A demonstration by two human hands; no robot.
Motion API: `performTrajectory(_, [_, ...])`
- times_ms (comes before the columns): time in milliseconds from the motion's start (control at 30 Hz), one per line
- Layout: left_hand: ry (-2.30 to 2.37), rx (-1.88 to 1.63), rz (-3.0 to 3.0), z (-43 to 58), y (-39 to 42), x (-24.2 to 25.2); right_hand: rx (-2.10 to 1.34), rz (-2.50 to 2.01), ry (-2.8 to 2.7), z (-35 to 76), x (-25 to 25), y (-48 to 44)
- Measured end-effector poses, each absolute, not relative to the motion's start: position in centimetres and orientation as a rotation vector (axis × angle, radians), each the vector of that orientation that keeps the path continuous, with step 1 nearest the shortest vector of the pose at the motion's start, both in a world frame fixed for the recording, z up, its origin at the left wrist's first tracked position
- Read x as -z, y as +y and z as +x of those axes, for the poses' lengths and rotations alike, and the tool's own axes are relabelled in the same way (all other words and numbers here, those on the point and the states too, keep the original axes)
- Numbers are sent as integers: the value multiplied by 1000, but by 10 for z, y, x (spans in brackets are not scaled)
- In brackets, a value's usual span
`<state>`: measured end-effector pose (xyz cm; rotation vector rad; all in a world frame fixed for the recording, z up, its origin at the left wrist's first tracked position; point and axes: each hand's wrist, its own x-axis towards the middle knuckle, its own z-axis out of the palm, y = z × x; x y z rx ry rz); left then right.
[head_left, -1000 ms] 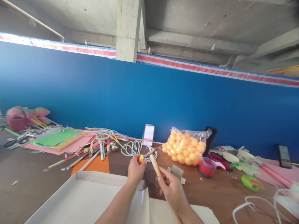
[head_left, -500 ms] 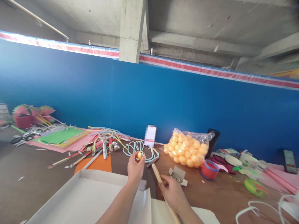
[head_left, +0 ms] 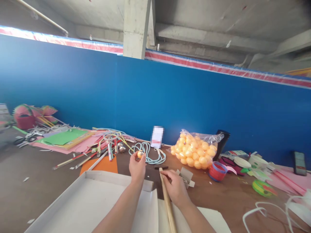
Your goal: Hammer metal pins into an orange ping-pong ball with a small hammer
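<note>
My left hand is raised over the table, fingertips closed on an orange table tennis ball that has a shiny silver patch. A hammer with a pale wooden handle and dark head lies between my forearms, its head pointing away from me. My right hand is at the upper end of that handle, fingers pinched together. Whether the fingertips grip the handle or something small cannot be made out. Just beyond it, a small open carton holding small metal pieces is partly hidden by the hand.
A shallow white box lies at front left. Behind my hands are pale blue tubing and silver-covered balls. A clear bag of orange balls and a red tape roll sit right. Coloured paper and scissors lie left.
My right hand has shifted up along the hammer handle toward its head. The hammer has turned to point straighter away from me. My left hand with the ball has moved slightly left.
</note>
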<state>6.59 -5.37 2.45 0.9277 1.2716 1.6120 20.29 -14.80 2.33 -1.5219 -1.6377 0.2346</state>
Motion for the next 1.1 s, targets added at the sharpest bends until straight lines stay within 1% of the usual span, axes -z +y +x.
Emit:
performTrajectory(200, [1222, -1609, 966, 67, -53, -23, -329, -1599, -2008, 182, -29, -114])
performTrajectory(400, [1207, -1578, 948, 70, -52, -22, -392, -1574, -2052, 176, -24, -93])
performTrajectory(567, [1199, -1550, 956, 74, -53, -23, -377, -1693, -2109, 178, -19, -89])
performTrajectory(733, [1190, -1533, 992, 73, -54, -24, -369, -1667, -2120, 181, -16, -89])
performTrajectory(900, [1180, -1510, 1028, 73, -54, -23, -377, -1524, -1909, 185, -12, -93])
performTrajectory(1100, [1127, -1447, 1086, 76, -56, -22, -837, -1293, -1244, 204, -14, -93])
